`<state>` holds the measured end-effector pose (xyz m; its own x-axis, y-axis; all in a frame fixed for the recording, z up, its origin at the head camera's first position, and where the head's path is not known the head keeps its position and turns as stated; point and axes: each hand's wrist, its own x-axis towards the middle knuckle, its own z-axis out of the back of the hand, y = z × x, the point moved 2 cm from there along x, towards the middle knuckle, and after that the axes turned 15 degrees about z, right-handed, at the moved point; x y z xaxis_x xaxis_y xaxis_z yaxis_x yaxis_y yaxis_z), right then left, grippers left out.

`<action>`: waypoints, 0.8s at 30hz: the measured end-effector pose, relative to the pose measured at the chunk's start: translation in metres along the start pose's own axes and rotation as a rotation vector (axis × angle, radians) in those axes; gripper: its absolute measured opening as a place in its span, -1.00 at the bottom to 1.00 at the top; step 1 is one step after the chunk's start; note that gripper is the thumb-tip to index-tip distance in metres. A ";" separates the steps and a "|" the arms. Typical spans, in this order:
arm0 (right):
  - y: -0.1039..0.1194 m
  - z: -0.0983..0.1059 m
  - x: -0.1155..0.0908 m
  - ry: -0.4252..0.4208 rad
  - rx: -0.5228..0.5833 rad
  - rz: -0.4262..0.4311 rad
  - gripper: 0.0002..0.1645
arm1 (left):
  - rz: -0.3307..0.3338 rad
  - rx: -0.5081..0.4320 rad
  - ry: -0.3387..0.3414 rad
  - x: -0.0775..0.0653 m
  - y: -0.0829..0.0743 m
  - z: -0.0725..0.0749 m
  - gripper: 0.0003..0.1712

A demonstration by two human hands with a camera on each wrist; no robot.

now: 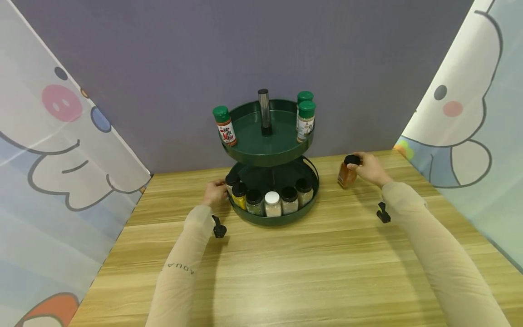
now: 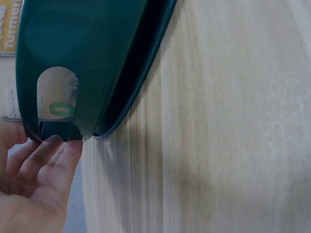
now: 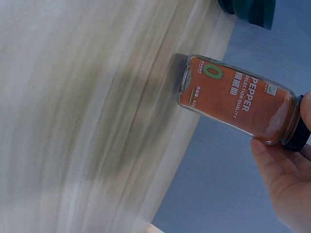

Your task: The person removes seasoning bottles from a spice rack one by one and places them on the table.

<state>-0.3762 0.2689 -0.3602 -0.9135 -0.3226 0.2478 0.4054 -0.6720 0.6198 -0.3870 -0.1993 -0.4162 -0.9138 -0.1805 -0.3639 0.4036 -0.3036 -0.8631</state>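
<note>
Left hand (image 1: 214, 192) pinches the rack (image 1: 265, 160) — best kept still; right hand (image 1: 371, 168) pinches the cap (image 1: 351, 159), jar (image 1: 346, 177) below — level it gently.

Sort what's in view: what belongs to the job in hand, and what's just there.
Likely part of the job: pepper jar, held in the right grip; green two-tier rack, held by the left grip; lower-tier jars; green-capped bottles above.
Just there: cartoon-printed panels; grey backdrop.
</note>
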 end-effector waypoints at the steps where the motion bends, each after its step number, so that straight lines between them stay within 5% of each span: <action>1: -0.001 -0.001 -0.001 0.000 -0.001 -0.002 -0.25 | 0.008 -0.002 -0.004 0.001 0.001 -0.001 -0.51; 24: -0.012 -0.005 -0.001 0.027 0.033 -0.002 -0.29 | 0.007 -0.009 -0.006 0.001 -0.001 0.000 -0.53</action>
<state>-0.3803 0.2740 -0.3713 -0.9130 -0.3392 0.2268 0.4018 -0.6506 0.6444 -0.3881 -0.1989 -0.4161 -0.9108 -0.1877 -0.3677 0.4093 -0.2939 -0.8638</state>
